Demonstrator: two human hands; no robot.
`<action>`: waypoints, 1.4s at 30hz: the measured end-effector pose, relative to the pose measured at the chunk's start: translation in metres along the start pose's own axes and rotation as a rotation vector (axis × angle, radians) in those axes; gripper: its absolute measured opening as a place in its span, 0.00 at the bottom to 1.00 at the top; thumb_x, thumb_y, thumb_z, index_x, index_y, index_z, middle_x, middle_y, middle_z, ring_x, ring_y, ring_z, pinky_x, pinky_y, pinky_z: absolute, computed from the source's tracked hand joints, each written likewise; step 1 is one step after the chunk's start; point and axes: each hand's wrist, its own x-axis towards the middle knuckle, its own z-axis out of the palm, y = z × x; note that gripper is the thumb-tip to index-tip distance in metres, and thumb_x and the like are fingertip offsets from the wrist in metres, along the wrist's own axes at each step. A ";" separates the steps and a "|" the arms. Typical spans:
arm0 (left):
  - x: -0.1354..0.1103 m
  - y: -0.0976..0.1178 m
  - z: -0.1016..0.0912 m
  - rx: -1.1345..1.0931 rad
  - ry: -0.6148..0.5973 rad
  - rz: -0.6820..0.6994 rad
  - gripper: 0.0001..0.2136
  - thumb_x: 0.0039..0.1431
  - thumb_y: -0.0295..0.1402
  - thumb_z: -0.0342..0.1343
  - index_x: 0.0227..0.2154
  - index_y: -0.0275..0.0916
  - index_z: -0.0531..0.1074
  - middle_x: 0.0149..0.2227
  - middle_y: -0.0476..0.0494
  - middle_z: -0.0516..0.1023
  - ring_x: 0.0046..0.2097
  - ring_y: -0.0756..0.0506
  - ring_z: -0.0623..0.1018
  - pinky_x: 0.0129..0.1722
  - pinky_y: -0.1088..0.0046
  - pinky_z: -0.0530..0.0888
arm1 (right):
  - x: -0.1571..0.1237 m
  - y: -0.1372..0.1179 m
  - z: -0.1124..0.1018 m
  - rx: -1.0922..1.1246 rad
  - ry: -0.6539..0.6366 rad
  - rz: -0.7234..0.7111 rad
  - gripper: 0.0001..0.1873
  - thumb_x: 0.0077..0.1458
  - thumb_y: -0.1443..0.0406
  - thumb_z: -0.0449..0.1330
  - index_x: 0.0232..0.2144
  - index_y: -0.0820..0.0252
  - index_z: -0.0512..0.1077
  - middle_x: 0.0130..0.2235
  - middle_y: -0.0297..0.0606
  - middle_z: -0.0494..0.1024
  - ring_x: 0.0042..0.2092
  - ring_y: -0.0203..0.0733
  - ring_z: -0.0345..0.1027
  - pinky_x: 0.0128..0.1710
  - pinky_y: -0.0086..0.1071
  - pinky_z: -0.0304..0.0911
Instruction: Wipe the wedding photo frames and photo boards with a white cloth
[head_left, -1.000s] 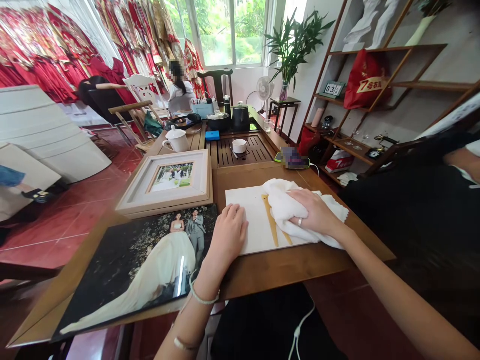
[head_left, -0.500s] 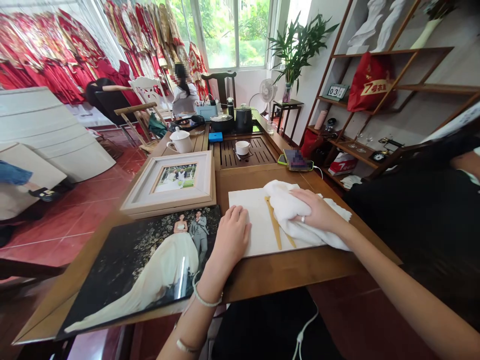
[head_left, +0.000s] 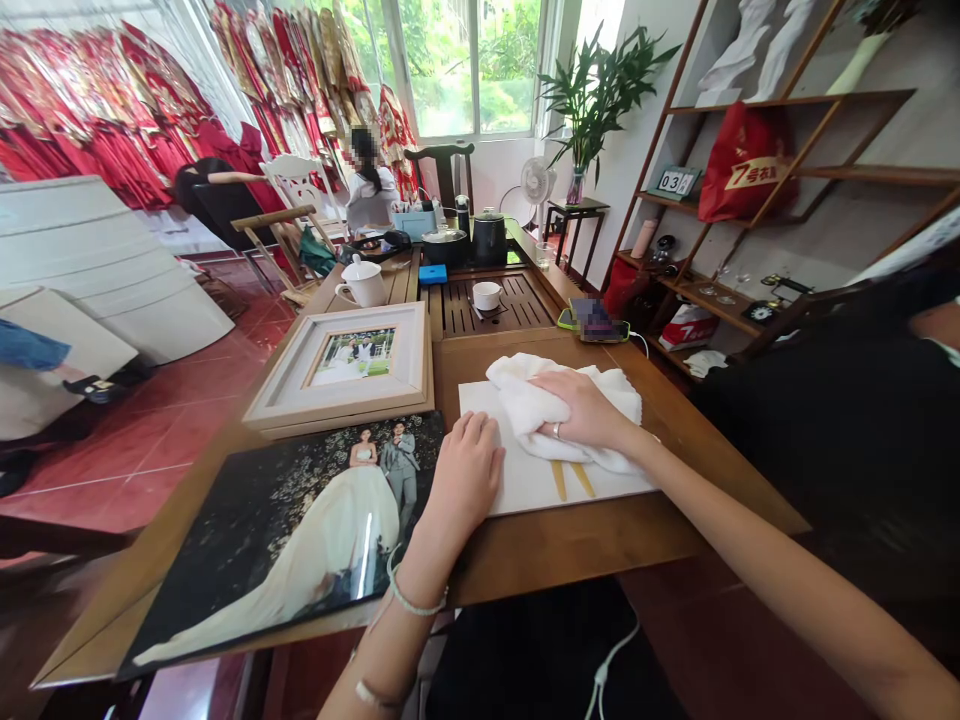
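My right hand presses a bunched white cloth onto a white rectangular board. Two flat yellow strips lie on the board, their upper ends hidden under the cloth. At the board's left edge my left hand rests, fingers laid out over the edge and holding nothing. Beside it, a large glossy wedding photo panel lies flat on the wooden table. Behind that panel sits a pale picture frame with a smaller photo in it.
A lidded white mug, a small white cup on a slatted tea tray and phones stand farther back. A dark kettle is beyond. At right sits a person in black; shelves stand behind.
My right hand has slid the cloth left across the board, covering the upper parts of the yellow strips and baring the board's right side. My left hand stays put.
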 end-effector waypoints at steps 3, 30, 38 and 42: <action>0.000 0.000 0.001 -0.002 0.016 0.001 0.14 0.65 0.29 0.49 0.52 0.35 0.66 0.58 0.33 0.70 0.61 0.35 0.68 0.57 0.56 0.70 | -0.019 -0.011 -0.001 -0.032 -0.034 -0.103 0.29 0.44 0.61 0.65 0.51 0.57 0.73 0.51 0.46 0.78 0.53 0.59 0.68 0.55 0.54 0.60; 0.000 -0.006 0.004 -0.010 0.022 0.023 0.15 0.66 0.30 0.48 0.53 0.37 0.66 0.58 0.34 0.70 0.61 0.36 0.68 0.56 0.56 0.71 | -0.008 -0.016 0.004 -0.162 -0.038 -0.089 0.26 0.47 0.62 0.64 0.51 0.57 0.71 0.52 0.47 0.76 0.55 0.59 0.65 0.55 0.54 0.58; 0.000 -0.005 -0.001 -0.034 -0.016 0.024 0.15 0.64 0.26 0.45 0.51 0.33 0.68 0.58 0.31 0.70 0.62 0.35 0.67 0.57 0.55 0.70 | -0.060 -0.041 -0.021 -0.011 -0.205 -0.232 0.31 0.46 0.63 0.65 0.55 0.56 0.69 0.55 0.46 0.74 0.57 0.58 0.63 0.58 0.54 0.56; 0.000 -0.006 0.000 -0.031 -0.010 0.018 0.14 0.65 0.27 0.45 0.51 0.33 0.68 0.58 0.31 0.70 0.61 0.34 0.68 0.57 0.53 0.70 | -0.067 -0.032 -0.028 0.015 -0.221 -0.227 0.32 0.47 0.65 0.64 0.57 0.55 0.68 0.56 0.45 0.73 0.58 0.55 0.63 0.59 0.52 0.57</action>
